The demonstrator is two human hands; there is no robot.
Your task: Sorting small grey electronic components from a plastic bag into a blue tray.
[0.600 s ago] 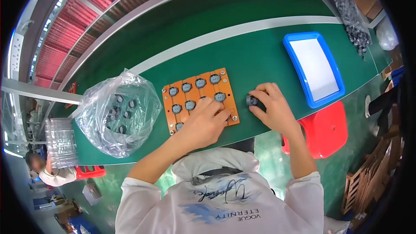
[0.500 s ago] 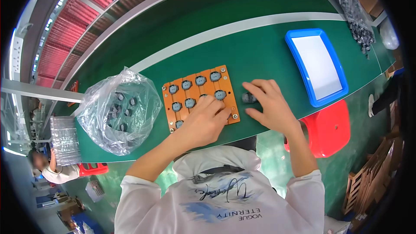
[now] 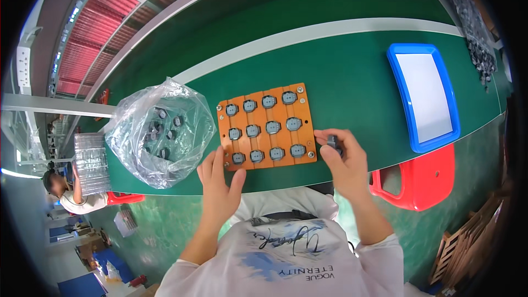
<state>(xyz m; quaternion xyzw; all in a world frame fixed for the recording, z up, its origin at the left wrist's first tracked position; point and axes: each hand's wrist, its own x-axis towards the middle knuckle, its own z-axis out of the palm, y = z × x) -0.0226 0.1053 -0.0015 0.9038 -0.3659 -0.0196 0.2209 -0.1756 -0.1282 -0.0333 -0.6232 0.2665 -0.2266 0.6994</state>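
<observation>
An orange fixture board (image 3: 263,143) lies on the green table, with grey plastic connectors (image 3: 273,127) seated in three rows across it. At its near left corner is my left hand (image 3: 219,181), fingers stretched along the left edge and thumb apart by the front edge; it holds nothing. By the board's right edge, my right hand (image 3: 352,168) has a dark grey connector (image 3: 333,142) between thumb and fingers. The index fingertip of that hand reaches the board's edge.
A clear plastic bag (image 3: 192,126) with several dark connectors stands left of the board. Toward the right lies a blue tray (image 3: 408,107) with a white bottom. A red stool (image 3: 421,184) is below the table edge. Another person (image 3: 80,198) sits at far left, near stacked clear trays (image 3: 92,162).
My left hand has moved off the board's front rows to its left corner, uncovering connectors there. My right hand has closed on the loose connector and come nearer the board's right edge.
</observation>
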